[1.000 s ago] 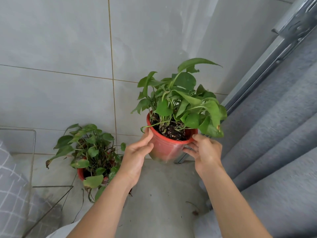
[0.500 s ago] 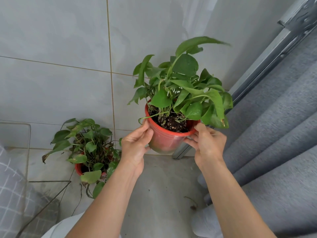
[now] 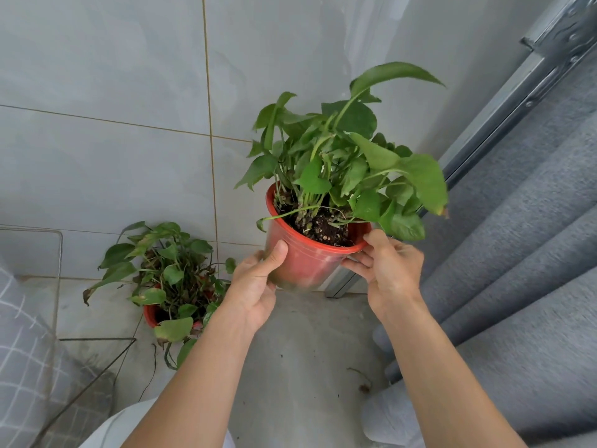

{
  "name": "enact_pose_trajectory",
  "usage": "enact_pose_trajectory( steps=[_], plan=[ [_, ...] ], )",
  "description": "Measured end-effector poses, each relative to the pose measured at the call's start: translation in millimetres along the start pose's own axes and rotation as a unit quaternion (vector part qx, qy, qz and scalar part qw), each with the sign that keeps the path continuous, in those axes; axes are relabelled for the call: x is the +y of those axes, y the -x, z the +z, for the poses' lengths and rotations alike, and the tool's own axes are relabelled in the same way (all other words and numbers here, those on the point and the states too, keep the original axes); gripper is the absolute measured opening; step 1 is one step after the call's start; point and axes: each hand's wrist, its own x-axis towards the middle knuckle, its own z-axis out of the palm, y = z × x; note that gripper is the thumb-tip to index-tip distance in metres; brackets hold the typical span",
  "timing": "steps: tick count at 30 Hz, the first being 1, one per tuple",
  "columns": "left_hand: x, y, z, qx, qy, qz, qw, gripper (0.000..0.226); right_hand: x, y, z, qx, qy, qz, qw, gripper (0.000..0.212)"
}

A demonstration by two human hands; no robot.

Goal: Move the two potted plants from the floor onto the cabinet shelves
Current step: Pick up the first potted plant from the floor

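Note:
A leafy green plant in a red plastic pot (image 3: 310,260) hangs in the air in front of the tiled wall, tilted slightly toward me. My left hand (image 3: 258,286) presses its left side, thumb up along the wall of the pot. My right hand (image 3: 391,273) grips the right rim, thumb on the lip. A second potted plant (image 3: 168,279) in a red pot stands on the floor at the lower left, its leaves drooping. No cabinet shelf is in view.
Grey tiled wall (image 3: 113,124) behind. A grey curtain (image 3: 523,253) hangs along the right beside a metal door frame (image 3: 504,101). A wire rack (image 3: 59,270) and checked grey fabric (image 3: 22,367) stand at the left. Concrete floor (image 3: 300,367) below, with bits of dry leaf.
Both hands have lifted the pot up off the floor over the last second; it now hangs higher and tilts more. The plant at the left has not moved.

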Motion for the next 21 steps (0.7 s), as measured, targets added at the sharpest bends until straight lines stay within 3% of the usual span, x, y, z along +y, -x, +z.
enact_pose_trajectory(
  steps=[2,8,12,17,21],
  plan=[
    [-2.4,-3.0,-5.2,-0.010,-0.010,-0.023,1.000,0.084,0.0,-0.3,-1.3,-0.011,0.004,-0.001,1.000,0.025],
    [-5.7,-2.3,-18.0,-0.077,-0.003,-0.053,0.996,0.088,-4.6,-2.0,-6.0,-0.024,0.001,-0.004,1.000,0.017],
    [-8.0,-4.9,-20.3,-0.064,0.036,-0.087,0.994,0.062,-6.6,-1.7,-14.0,-0.021,0.003,-0.011,1.000,0.023],
    [-17.4,-8.0,-13.9,-0.062,0.024,-0.103,0.992,0.072,-4.7,5.3,-11.9,-0.049,0.012,-0.029,0.998,0.021],
    [-16.3,-8.3,-15.2,-0.116,0.050,-0.074,0.989,0.065,-2.1,7.2,-13.8,-0.057,0.007,-0.025,0.998,0.017]
  ],
)
